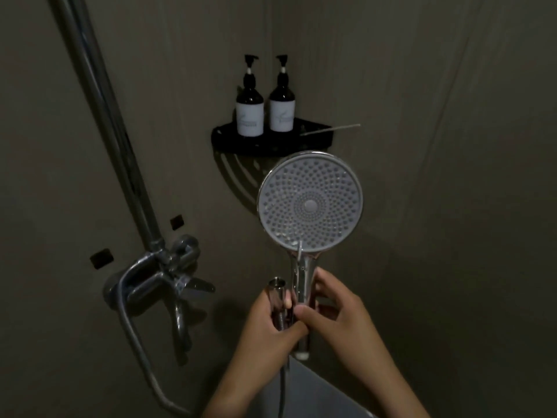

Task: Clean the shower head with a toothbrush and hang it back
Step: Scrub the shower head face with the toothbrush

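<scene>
The round chrome shower head (310, 203) stands upright in front of me, its grey nozzle face turned toward the camera. My right hand (337, 312) grips its handle, whose white lower end shows below my fingers. My left hand (262, 327) holds the chrome hose connector (277, 286) right beside the handle, apart from the handle's end. The hose (282, 387) drops away below my left hand. A pale toothbrush (331, 129) lies on the black corner shelf (229, 143), sticking out to the right past its edge.
Two dark pump bottles (249, 101) (281, 99) stand on the shelf. At left, the chrome mixer tap (168, 279) sits on the wall, with a riser pipe (105, 116) going up and a hose loop (135, 342) hanging down. Walls close in on all sides.
</scene>
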A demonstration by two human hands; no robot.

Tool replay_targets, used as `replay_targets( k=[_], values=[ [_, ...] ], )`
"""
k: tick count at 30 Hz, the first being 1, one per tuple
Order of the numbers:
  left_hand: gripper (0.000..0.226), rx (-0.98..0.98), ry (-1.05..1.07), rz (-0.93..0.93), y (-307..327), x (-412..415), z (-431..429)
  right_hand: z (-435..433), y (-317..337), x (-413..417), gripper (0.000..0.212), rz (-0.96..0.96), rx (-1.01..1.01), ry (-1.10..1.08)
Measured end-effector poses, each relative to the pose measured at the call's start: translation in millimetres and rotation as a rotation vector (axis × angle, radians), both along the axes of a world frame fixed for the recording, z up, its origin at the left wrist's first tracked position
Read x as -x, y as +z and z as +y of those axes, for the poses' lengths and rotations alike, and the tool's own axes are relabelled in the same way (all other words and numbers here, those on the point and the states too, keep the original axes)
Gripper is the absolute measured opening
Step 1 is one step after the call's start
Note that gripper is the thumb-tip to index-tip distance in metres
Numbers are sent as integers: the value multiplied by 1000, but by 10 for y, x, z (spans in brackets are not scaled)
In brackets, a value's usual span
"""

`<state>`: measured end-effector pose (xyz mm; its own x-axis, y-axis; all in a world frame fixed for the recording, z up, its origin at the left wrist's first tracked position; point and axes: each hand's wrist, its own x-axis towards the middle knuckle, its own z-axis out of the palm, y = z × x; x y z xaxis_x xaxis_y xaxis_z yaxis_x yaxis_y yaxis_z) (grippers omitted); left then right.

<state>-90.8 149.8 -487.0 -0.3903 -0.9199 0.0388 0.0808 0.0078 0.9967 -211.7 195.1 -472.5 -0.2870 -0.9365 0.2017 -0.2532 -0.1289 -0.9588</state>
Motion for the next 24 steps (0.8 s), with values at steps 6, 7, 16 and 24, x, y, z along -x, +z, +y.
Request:
replay_targets(
  k=[6,7,16,24],
  values=[
    [32,14,63,122,333,486,-875,-981,394,496,50,14,34,133],
    [32,42,87,137,407,584,-1038,-1156,478,594,50,28,50,149],
    [33,116,129,194,924,1213,-2071,-2236,1037,1627,49,158,432,-382],
    [34,117,158,224,1066,1445,-2329,-2578,1051,1959,32,-206,327,-322]
  ],
)
